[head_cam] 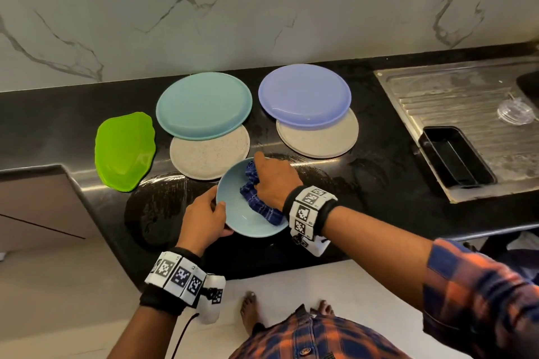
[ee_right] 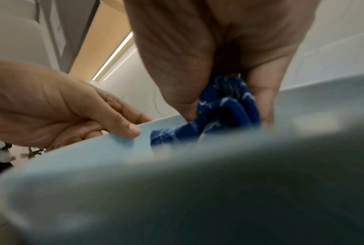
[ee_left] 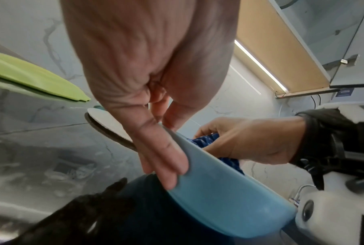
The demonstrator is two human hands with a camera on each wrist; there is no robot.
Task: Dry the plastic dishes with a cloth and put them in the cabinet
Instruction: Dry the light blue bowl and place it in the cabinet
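Near the front edge of the black surface, the left hand pinches a light blue plastic plate by its rim; the right hand clutches a soft blue cloth inside it; light, stiff, probably slippery wet, so rim holds suit.

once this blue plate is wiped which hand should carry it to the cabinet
Left, probably. The left hand already grips the light blue plate by its rim, while the right hand is busy pressing the blue cloth.

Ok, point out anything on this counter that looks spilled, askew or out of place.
Water is spread over the black counter in front of the plates, shiny and streaked. The teal plate and purple plate each lie tilted, overlapping a speckled grey plate beneath. A clear lid sits alone on the drainboard. No damage visible.
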